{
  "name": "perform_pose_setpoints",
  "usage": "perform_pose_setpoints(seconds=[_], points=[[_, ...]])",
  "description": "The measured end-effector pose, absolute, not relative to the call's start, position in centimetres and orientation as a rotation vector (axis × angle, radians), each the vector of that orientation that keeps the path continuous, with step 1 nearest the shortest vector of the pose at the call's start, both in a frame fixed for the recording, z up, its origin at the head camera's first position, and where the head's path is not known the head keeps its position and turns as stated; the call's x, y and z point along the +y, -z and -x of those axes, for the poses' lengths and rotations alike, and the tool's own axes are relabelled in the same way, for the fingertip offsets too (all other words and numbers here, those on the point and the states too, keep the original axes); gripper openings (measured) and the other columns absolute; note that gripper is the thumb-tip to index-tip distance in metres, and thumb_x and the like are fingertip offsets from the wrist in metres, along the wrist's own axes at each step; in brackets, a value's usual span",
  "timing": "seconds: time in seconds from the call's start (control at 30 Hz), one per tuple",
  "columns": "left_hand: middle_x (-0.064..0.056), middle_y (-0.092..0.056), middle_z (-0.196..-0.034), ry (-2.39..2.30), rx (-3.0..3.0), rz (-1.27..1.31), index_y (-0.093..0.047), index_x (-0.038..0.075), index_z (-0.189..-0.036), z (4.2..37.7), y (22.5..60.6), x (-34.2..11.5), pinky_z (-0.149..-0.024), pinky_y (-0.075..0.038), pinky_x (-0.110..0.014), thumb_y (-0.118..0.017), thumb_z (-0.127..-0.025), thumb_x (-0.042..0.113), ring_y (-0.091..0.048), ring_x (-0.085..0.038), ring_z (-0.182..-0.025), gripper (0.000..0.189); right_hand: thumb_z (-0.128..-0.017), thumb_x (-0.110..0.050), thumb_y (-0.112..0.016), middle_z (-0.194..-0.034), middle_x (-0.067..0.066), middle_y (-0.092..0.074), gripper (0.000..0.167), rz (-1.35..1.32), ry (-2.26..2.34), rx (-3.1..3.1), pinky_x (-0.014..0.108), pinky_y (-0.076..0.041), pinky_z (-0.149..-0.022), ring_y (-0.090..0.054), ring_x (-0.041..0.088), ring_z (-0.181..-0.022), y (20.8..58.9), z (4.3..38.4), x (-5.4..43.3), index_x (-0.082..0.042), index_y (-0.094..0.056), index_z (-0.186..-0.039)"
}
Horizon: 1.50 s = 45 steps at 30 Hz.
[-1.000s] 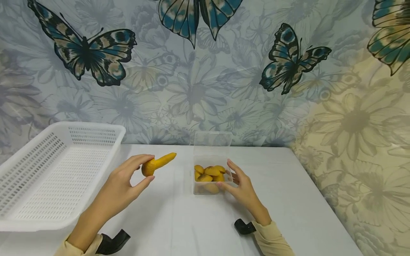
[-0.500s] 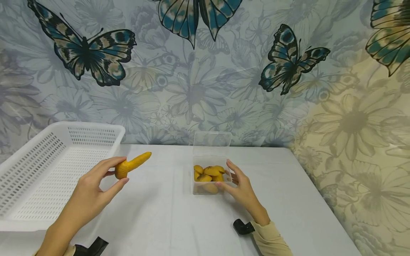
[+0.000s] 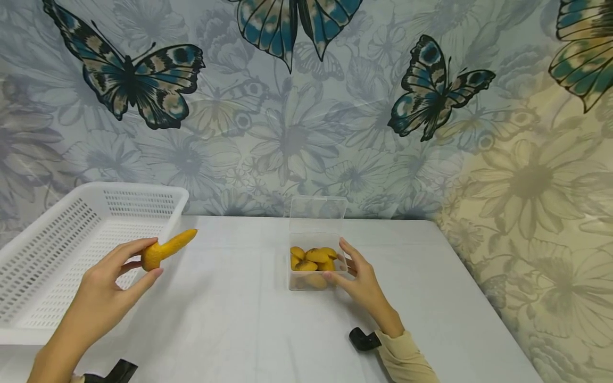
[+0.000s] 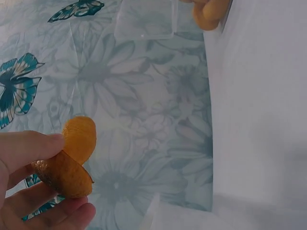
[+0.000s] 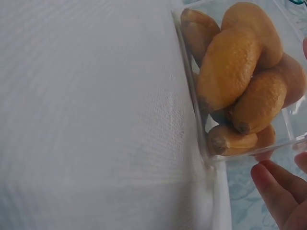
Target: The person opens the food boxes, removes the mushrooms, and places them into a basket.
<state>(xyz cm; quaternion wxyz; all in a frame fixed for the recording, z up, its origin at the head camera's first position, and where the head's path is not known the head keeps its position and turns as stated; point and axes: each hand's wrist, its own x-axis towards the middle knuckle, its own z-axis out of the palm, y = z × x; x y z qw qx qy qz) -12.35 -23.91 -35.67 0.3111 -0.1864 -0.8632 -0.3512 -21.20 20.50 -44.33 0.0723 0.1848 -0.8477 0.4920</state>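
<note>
Left hand (image 3: 107, 284): shifted left since the earlier frame, carrying the yellow piece (image 3: 165, 250) toward the right rim of the white basket (image 3: 129, 189).
Left fingers (image 4: 79, 215): pinching the piece's rounded end against the thumb; its narrow end points free, right and far.
Yellow piece: held up above the table (image 3: 249, 330); probably light and firm, perhaps slightly slippery. Whether it is one bent body or two pieces together is hard to tell.
Where to hold: the thick rounded end seems surest; a pinch at the narrow tip would likely let it swing.
Right hand (image 3: 361, 287): unmoved, thumb at the near wall and fingers at the right side, holding the clear box (image 3: 295, 283).
Clear box: lid (image 3: 318, 207) raised at the far side, other yellow pieces (image 3: 316, 256) inside; thin walls, perhaps brittle, so a light hold suits.
</note>
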Motion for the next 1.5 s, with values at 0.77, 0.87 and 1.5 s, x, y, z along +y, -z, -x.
perform_pose_setpoints(seconds=[0.77,0.87,1.5], points=[[0.036,-0.044,-0.125,1.034,-2.422,0.125,-0.052,0.010,-0.143,12.6,38.4,-32.1,-0.080,-0.040,0.007,-0.075,-0.086,0.002,-0.040,0.029,-0.104,0.062,-0.086,-0.020,-0.078,-0.159,0.018,-0.032,0.084,-0.565,-1.500,-2.538,0.053,-0.048,-0.105,-0.050,0.039,-0.134,44.4,21.3,20.5,-0.017,-0.031,-0.156],[0.035,-0.046,-0.126,1.042,-2.427,0.129,-0.054,0.017,-0.142,12.7,38.8,-32.6,-0.080,-0.041,0.007,-0.075,-0.086,0.001,-0.043,0.028,-0.103,0.062,-0.086,-0.021,-0.079,-0.159,0.017,-0.033,0.085,-0.559,-1.500,-2.542,0.053,-0.048,-0.105,-0.051,0.039,-0.134,44.3,21.2,20.5,-0.017,-0.031,-0.156],[0.048,-0.042,-0.101,0.868,-2.701,0.204,-0.062,0.004,-0.122,12.6,40.5,-35.2,-0.065,-0.042,0.002,-0.084,-0.078,0.012,-0.042,0.028,-0.087,0.049,-0.085,-0.022,-0.079,-0.159,0.017,-0.035,0.085,-0.549,-1.448,-2.557,0.052,-0.049,-0.103,-0.052,0.040,-0.132,44.0,21.0,20.3,-0.013,-0.032,-0.155]])
